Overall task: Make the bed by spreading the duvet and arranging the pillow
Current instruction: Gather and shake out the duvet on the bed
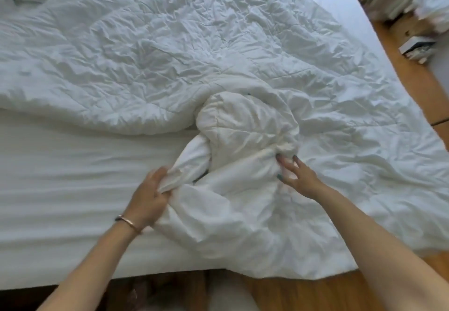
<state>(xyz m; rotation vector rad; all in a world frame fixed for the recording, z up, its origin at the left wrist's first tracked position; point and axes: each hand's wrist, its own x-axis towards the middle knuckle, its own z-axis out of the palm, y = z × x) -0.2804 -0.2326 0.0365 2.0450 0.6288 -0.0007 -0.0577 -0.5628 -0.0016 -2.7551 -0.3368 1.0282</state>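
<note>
Bed [73, 189] has a smooth white fitted sheet, with the crumpled white duvet [194, 43] bunched across its far and right side.

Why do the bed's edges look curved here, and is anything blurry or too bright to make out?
Head view: the wide-angle lens bends the bed edges outward. Soft daylight makes gentle shadows in the duvet creases, with no harsh glare. The right hand is slightly motion-blurred; the left hand gripping a fold is sharper. The clutter on the floor at far right is smeared and hard to identify.
</note>
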